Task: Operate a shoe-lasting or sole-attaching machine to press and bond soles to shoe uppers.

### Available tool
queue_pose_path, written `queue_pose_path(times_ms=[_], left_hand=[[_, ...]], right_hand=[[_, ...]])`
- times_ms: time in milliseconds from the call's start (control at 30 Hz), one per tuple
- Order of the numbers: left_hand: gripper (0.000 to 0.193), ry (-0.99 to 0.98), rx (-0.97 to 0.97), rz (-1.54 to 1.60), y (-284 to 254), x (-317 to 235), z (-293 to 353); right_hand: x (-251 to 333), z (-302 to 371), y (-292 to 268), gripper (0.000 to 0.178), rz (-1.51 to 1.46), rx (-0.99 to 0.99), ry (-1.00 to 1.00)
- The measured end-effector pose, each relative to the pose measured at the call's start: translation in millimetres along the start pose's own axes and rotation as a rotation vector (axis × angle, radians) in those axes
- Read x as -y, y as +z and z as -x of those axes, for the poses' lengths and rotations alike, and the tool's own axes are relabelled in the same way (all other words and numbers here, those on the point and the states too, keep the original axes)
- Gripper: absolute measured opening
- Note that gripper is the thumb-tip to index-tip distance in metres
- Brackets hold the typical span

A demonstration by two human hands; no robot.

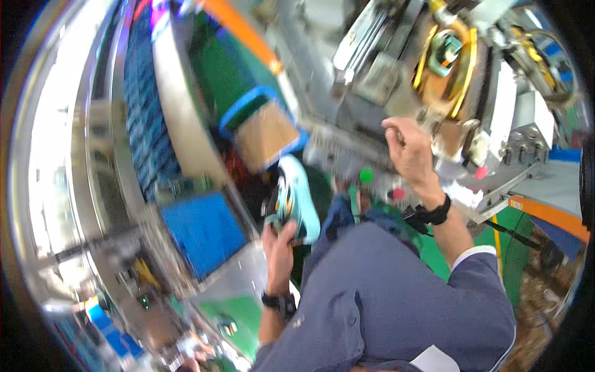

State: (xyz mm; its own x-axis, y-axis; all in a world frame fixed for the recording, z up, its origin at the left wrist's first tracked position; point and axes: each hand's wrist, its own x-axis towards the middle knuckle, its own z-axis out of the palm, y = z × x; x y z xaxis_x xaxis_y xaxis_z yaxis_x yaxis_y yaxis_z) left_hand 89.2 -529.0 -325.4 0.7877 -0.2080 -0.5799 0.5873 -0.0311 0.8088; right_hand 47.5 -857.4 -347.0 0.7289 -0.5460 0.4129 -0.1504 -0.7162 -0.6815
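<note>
My left hand (279, 251) is closed on the lower end of a light turquoise, elongated shoe-like piece (300, 208) with dark and orange parts along its left side. Blur hides its finer details. To the right, my right hand (412, 158) hovers by the front edge of a machine (378, 77), its fingers loosely curled and nothing visible in them. Beyond that hand, a small turquoise and white piece (446, 53) sits in a brown holder with yellow edges (465, 77). Both wrists wear dark bands.
A blue-rimmed bin (248, 102) with brown cardboard stands ahead of my left hand. Further left are a blue panel (203, 232) and a long conveyor-like frame (180, 105). Green (365, 175) and red (398, 193) buttons line the machine's front. An orange-edged table (545, 217) is at right.
</note>
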Motion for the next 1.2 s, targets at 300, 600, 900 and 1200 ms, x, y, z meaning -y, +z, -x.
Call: queue_pose_path(times_ms=[300, 600, 900, 1200], left_hand=[[0.045, -0.105, -0.261, 0.084, -47, 96, 63], [0.043, -0.171, -0.472, 0.279, -73, 178, 111], [0.042, -0.249, -0.567, 0.293, -73, 197, 114], [0.032, -0.234, -0.607, 0.407, -89, 215, 86]], right_hand=[[-69, 90, 99, 0.008, 0.084, 0.278, 0.014], [-84, 107, 157, 0.008, 0.189, 0.37, -0.273], [-83, 106, 153, 0.012, 0.062, 0.437, -0.201], [-88, 122, 175, 0.027, 0.008, 0.595, -0.072]])
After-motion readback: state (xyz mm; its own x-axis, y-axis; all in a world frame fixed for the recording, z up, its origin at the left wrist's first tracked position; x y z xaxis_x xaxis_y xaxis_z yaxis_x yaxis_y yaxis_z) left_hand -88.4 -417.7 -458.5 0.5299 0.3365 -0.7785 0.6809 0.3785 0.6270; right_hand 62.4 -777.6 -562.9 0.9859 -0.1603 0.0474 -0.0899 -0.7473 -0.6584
